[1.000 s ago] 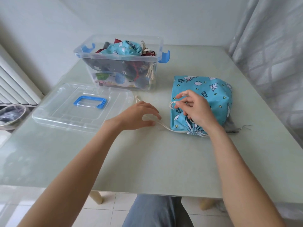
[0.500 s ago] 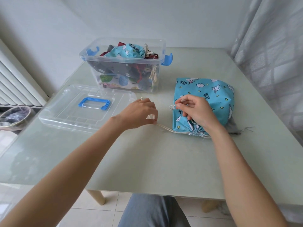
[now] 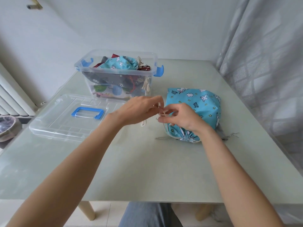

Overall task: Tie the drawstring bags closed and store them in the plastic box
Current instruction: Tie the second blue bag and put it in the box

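The clear lid (image 3: 65,118) w/ its blue handle lies flat on the table (image 3: 147,169) at far left, well apart from the work, so no snag risk there. Behind it the plastic box (image 3: 114,79) is already heaped w/ bags up to the rim; one more bulky bag may sit proud and the lid may not clip on. Left hand (image 3: 139,110) hovers just above the table, fingers pinching one end of the cream drawstring (image 3: 159,110); right hand (image 3: 183,118) pinches the other strand, fingers curled, heel of the hand resting on the blue bag (image 3: 196,105). The bag lies on its side at mid-right, cinched mouth toward the person. Cord is thin and short btwn the hands: a loose pinch probably lets a strand slip before the knot sets, and the mouth could reopen. A hard pull could drag the light bag across the table instead of tightening.
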Demonstrator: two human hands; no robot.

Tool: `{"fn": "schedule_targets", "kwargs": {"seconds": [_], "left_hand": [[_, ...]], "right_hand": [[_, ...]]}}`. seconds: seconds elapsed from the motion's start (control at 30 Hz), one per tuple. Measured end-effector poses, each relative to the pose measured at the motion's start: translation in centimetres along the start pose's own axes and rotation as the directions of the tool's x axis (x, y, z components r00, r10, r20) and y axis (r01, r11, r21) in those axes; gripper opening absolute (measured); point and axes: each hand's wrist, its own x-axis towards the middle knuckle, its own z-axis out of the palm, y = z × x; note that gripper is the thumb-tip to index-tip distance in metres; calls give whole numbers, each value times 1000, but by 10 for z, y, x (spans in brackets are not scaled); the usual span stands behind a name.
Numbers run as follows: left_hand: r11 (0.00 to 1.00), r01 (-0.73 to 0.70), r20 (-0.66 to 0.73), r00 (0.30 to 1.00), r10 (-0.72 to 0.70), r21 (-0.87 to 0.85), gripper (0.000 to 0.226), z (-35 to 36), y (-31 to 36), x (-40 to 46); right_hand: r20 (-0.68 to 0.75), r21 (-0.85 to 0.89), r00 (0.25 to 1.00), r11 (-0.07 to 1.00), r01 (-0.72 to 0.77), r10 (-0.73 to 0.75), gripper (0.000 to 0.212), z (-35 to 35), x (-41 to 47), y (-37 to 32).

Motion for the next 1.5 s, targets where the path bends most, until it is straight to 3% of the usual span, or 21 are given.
{"fn": "schedule_targets", "kwargs": {"seconds": [0.07, 0.13, 0.2, 0.23, 0.3, 0.4, 0.5, 0.6, 0.7, 0.77, 0.83, 0.97, 1.13, 1.27, 1.4, 1.5], "left_hand": [[997, -44, -46, 998, 47, 66, 15, -6, -1, 15], [978, 51, -235, 972, -2, 201, 23, -6, 0, 28], [988, 143, -492, 866, -96, 60, 19, -3, 9, 33], [986, 142, -540, 826, -164, -83, 16, 3, 17, 32], [922, 198, -398, 857, -327, -333, 24, 19, 31, 27], [816, 324, -96, 905, -416, -479, 38, 49, 42, 26], [741, 346, -60, 886, -460, -575, 22, 64, 39, 29], [738, 364, -65, 874, -481, -568, 12, 67, 32, 28], [731, 376, -41, 875, -482, -569, 11, 69, 26, 24], [586, 322, 18, 886, -464, -743, 5, 66, 25, 19], [459, 268, 47, 898, -437, -847, 4, 60, 23, 16], [385, 227, 75, 925, -372, -895, 3, 54, 29, 16], [395, 245, 100, 931, -352, -886, 21, 53, 33, 19], [404, 276, 103, 911, -399, -872, 11, 56, 32, 20], [437, 215, 29, 919, -393, -874, 6, 57, 35, 20], [476, 225, 21, 918, -396, -850, 15, 56, 35, 19]], "right_hand": [[-70, 54, 998, 999, 5, -2, 12, -2, 1, -3], [-160, 153, 986, 988, -14, 39, 6, -10, 1, -5], [-211, 277, 972, 960, -42, 104, 4, -21, 1, -5], [-218, 329, 968, 943, -47, 124, 3, -27, 1, -3], [-236, 390, 961, 920, -45, 147, 6, -34, 0, 1], [-220, 476, 961, 878, -41, 164, 7, -39, -2, 10], [-135, 598, 979, 801, -42, 152, 12, -41, -3, 17], [-51, 678, 992, 733, -50, 115, 15, -43, -2, 24], [46, 553, 999, 833, -36, 13, 17, -47, -5, 30], [127, 366, 990, 930, 13, -64, 14, -53, -10, 29], [149, 262, 981, 962, 79, -121, 11, -58, -12, 28], [-84, 73, 965, 965, 253, -247, 13, -54, -6, 32], [-283, -338, 743, 788, 514, -606, 2, -48, 1, 35], [-305, -361, 662, 726, 585, -685, 3, -44, 0, 33], [-309, -304, 667, 735, 606, -678, 5, -41, -3, 33], [-306, -262, 695, 760, 595, -650, 9, -40, -5, 35]]}}
